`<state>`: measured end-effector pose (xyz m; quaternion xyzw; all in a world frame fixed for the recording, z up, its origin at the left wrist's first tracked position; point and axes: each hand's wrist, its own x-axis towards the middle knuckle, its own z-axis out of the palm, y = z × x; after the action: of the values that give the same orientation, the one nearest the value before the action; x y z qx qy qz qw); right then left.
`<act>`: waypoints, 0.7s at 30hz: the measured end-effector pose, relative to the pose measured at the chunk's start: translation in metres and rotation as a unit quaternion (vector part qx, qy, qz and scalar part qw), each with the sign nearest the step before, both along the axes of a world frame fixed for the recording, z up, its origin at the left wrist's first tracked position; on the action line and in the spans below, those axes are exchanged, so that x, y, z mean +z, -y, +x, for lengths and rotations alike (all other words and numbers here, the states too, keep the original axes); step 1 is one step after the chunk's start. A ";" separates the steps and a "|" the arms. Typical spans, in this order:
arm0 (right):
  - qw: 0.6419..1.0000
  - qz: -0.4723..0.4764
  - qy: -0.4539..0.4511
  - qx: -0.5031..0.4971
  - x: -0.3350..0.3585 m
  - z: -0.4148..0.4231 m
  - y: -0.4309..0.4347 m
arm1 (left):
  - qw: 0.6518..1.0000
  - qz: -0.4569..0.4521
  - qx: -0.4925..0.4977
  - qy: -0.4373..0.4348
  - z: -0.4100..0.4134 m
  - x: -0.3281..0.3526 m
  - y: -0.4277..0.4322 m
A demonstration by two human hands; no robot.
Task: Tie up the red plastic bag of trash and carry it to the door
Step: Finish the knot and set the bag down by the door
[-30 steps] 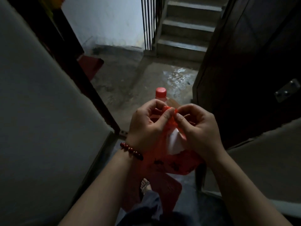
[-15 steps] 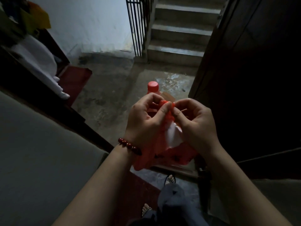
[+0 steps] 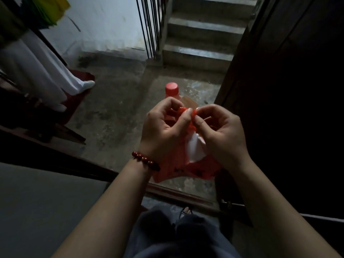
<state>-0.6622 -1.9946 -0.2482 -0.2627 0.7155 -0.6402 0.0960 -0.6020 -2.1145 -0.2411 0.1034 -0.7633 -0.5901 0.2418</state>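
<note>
At the far left, a yellow-green cloth (image 3: 50, 10) and pale hanging garments (image 3: 37, 71) are seen, with a red mat (image 3: 80, 94) laid on the concrete floor (image 3: 115, 108) just beside them. Further right, a whitewashed wall (image 3: 104, 25), black railing bars (image 3: 149, 25) and concrete stairs (image 3: 201, 43) are shown at the top. In the middle, the left hand (image 3: 163, 131), whose wrist is circled by a bead bracelet (image 3: 146, 161), is raised in front of the body with its fingers curled. The twisted top of the red plastic bag (image 3: 178, 164) is pinched between its thumb and forefinger. The red cap (image 3: 172, 88) of a bottle is seen just beyond this hand's knuckles; whether the bottle is inside the bag cannot be told. The bag is held in the air above the threshold (image 3: 182, 196), hanging below and between both hands, and something white (image 3: 195, 151) is seen within it between the wrists. The same gathered top is pinched from the other side by the right hand (image 3: 221, 133), thumb against curled fingers, so that the two hands are touching at the fingertips. Below them, dark trousers (image 3: 176, 233) and a sandalled foot (image 3: 186, 212) are seen. At the right, the view is bounded by a dark door (image 3: 288, 108).
</note>
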 end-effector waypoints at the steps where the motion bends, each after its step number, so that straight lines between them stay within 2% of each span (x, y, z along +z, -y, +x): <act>1: 1.000 0.002 0.000 -0.005 -0.002 -0.006 0.002 | 1.000 0.001 -0.001 0.002 -0.007 -0.002 0.002; 12: 0.998 0.030 0.004 -0.061 -0.014 -0.057 0.036 | 0.998 0.019 -0.045 0.026 -0.067 -0.017 0.041; 21: 0.995 0.038 0.021 -0.089 -0.027 -0.082 0.103 | 0.997 0.004 -0.066 0.031 -0.093 -0.029 0.111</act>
<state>-0.7439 -2.0973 -0.2749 -0.1803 0.7578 -0.6238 0.0635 -0.6948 -2.2258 -0.2701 0.0719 -0.7733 -0.6042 0.1782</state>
